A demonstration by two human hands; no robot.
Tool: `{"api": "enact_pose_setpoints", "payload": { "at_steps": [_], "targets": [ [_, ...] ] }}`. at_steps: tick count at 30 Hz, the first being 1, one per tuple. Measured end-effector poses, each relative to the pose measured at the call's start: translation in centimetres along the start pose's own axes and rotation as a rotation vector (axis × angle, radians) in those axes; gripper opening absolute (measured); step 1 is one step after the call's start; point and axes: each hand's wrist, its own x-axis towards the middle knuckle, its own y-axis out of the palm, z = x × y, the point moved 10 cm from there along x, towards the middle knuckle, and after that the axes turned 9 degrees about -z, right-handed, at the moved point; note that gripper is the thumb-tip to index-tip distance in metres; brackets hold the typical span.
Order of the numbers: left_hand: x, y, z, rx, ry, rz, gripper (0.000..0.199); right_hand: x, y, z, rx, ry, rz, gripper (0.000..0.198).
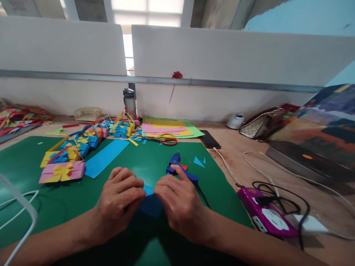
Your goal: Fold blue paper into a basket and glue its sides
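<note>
Between my two hands is a piece of blue paper (151, 205), partly hidden by my fingers. My left hand (119, 197) grips its left side with the fingers curled in. On the other side, my right hand (181, 201) pinches the paper's right edge. Just beyond my right hand lies a blue glue gun (175, 159) with a dark cord. A long blue paper strip (107, 157) rests farther left on the green mat (144, 159). Small paper baskets (62, 172) with bows and handles, in pink, yellow and blue, stand in a group at the left.
Scissors with red and yellow handles (168, 140) lie by stacked coloured paper (191, 127). A bottle (129, 103) stands behind. At the right are a phone (210, 139), a purple power strip (267, 214) with cables, and a handbag (260, 123). A white cable (29, 212) crosses the left front.
</note>
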Motion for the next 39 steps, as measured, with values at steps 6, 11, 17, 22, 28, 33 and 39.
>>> {"api": "enact_pose_setpoints", "payload": {
  "at_steps": [6, 11, 17, 22, 28, 33, 39],
  "targets": [
    [0.0, -0.1, -0.5, 0.067, 0.075, -0.042, 0.013, -3.9, 0.8, -8.6, -0.539, 0.078, 0.262, 0.017],
    [-0.2, 0.2, -1.3, 0.162, 0.203, -0.056, 0.019, -6.8, 3.0, -12.7, -0.697, 0.131, 0.439, 0.023],
    [-0.6, 0.3, 0.5, 0.203, 0.185, -0.082, 0.018, -7.3, 1.6, -15.9, -0.843, 0.134, 0.492, 0.037],
    [-0.8, 0.7, 1.0, 0.169, 0.162, -0.060, 0.016, -4.0, 0.0, -10.4, -0.725, -0.001, 0.270, 0.036],
    [-0.7, 1.0, 0.1, 0.086, 0.136, -0.004, 0.017, -0.6, -0.4, 0.4, -0.067, -0.129, -0.004, 0.019],
    [-0.1, 1.3, -0.7, -0.006, 0.086, 0.025, 0.011, -0.9, 0.1, 0.3, 0.026, -0.120, -0.031, 0.021],
    [1.9, 1.9, -0.8, -0.066, 0.016, 0.041, 0.006, -0.4, -1.1, -0.7, 0.051, -0.131, -0.038, 0.023]
  ]
}}
